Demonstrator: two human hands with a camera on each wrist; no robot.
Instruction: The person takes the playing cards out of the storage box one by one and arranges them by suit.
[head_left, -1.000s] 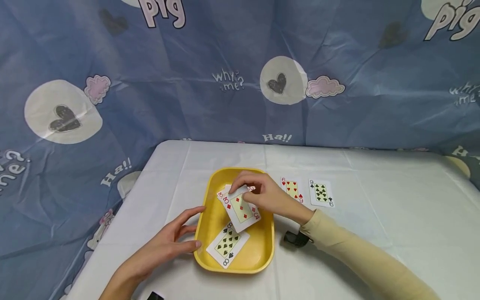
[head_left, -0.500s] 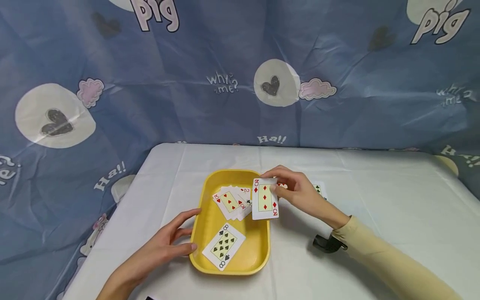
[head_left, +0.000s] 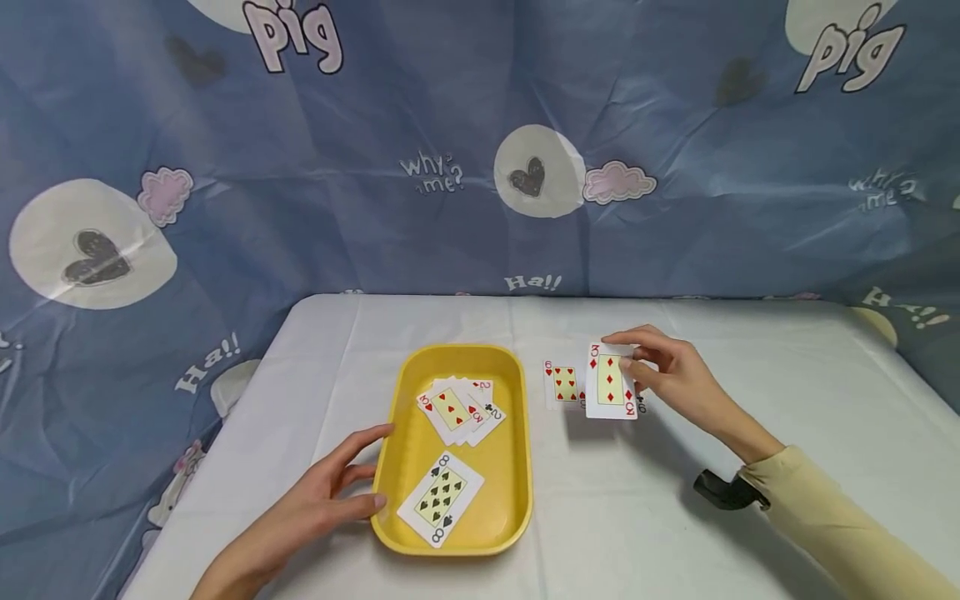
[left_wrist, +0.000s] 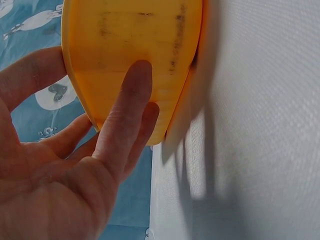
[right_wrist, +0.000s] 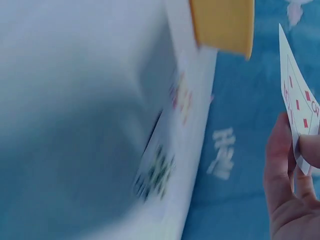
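My right hand pinches a three of diamonds playing card between thumb and fingers, above the table to the right of the tray. In the right wrist view the raised card is seen at a slant. My left hand touches the left side of a yellow tray with its fingers extended, which the left wrist view shows against the tray wall. Inside the tray lie a fan of several cards, a three of hearts on top, and an eight of spades nearer me.
A six of hearts lies face up on the white table, right of the tray. Beside it another card is mostly hidden behind the held one and shows blurred black clubs in the right wrist view. A blue printed cloth hangs behind.
My right hand has lifted the three of diamonds off the cards in the tray and carried it right, over the table cards. The left hand stays at the tray's side.
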